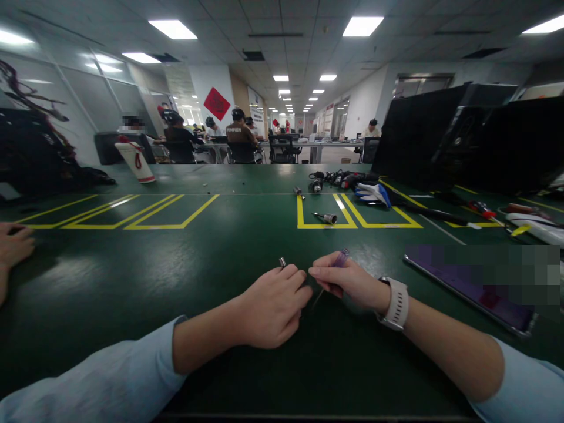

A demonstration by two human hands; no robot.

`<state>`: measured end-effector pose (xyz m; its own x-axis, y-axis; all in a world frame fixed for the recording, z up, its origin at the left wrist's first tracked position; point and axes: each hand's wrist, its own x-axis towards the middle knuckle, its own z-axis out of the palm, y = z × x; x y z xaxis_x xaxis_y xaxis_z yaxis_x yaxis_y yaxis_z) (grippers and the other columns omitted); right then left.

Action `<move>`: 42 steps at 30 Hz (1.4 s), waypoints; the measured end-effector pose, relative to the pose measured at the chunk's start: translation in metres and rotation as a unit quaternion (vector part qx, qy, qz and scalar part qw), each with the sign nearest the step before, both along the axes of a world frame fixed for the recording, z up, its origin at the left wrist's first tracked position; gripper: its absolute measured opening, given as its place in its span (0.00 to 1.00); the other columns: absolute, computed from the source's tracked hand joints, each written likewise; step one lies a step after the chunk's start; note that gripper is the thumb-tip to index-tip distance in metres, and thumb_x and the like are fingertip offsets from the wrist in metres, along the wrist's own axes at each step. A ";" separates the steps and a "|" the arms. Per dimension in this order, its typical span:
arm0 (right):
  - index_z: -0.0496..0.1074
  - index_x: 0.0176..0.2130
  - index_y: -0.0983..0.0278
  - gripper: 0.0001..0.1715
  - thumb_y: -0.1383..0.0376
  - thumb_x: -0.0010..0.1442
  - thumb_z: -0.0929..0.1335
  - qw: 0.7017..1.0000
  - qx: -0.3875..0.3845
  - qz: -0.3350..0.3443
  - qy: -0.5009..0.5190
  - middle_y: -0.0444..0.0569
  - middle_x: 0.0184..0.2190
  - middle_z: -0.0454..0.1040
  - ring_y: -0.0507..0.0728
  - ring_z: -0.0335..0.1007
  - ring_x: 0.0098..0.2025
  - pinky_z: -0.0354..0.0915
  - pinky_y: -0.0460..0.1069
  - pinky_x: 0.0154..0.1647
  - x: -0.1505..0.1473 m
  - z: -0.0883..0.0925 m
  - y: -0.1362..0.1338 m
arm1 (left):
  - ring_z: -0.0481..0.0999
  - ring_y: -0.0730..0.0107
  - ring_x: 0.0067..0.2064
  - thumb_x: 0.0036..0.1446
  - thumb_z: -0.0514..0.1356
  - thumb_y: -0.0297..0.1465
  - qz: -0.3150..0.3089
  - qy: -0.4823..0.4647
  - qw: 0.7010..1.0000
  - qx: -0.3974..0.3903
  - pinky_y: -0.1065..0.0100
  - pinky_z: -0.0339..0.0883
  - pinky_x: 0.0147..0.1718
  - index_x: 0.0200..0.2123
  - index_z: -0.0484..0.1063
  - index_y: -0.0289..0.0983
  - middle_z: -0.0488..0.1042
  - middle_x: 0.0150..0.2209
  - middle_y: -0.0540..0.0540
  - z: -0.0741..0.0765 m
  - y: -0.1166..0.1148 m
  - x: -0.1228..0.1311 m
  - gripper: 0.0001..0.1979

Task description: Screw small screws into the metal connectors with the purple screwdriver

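Note:
My left hand (pixel 275 308) is closed above the green table, its fingers curled round a small part with a shiny metal cylinder end (pixel 282 262) poking out over the knuckles. The rest of that part is hidden in the fist. Just to its right, my right hand (pixel 348 281) pinches a slim screwdriver with a see-through purple handle (pixel 342 257). The thin shaft slants down toward my left hand; its tip is hard to make out. Beyond the hands, a metal connector (pixel 326 218) lies within a yellow-taped box, and a smaller connector (pixel 299 192) lies farther back.
A tablet or large phone (pixel 467 291) lies right of my right hand. Farther back are a blue-and-white glove (pixel 372 195), tangled cables (pixel 339 178) and dark monitors (pixel 440 135). A white cup (pixel 136 161) stands back left. Another person's hand (pixel 15 244) rests at the left edge.

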<state>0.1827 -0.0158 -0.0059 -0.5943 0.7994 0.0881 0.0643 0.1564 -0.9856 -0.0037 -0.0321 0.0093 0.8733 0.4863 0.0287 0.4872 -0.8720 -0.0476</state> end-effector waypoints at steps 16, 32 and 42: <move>0.60 0.17 0.65 0.21 0.58 0.56 0.62 0.999 0.007 0.012 -0.037 0.38 0.14 0.56 0.46 0.49 0.15 0.46 0.44 0.16 0.002 0.004 0.001 | 0.66 0.68 0.43 0.62 0.44 0.33 0.030 -0.238 0.948 -0.212 0.65 0.62 0.44 0.48 0.59 0.38 0.66 0.44 0.45 0.001 0.019 -0.015 0.13; 0.60 0.15 0.65 0.20 0.62 0.54 0.63 0.999 -0.035 -0.021 0.013 0.38 0.13 0.56 0.45 0.49 0.14 0.44 0.43 0.14 0.002 0.004 0.005 | 0.65 0.68 0.39 0.62 0.43 0.35 -0.072 -0.184 0.937 -0.288 0.67 0.60 0.41 0.45 0.59 0.37 0.65 0.39 0.45 0.012 0.012 -0.017 0.13; 0.59 0.15 0.65 0.19 0.62 0.53 0.63 0.996 -0.069 -0.054 0.020 0.38 0.13 0.56 0.45 0.48 0.14 0.43 0.44 0.14 0.000 0.003 0.006 | 0.66 0.67 0.39 0.61 0.44 0.35 -0.088 -0.112 0.957 -0.253 0.68 0.59 0.40 0.44 0.60 0.39 0.66 0.39 0.45 0.009 0.006 -0.009 0.11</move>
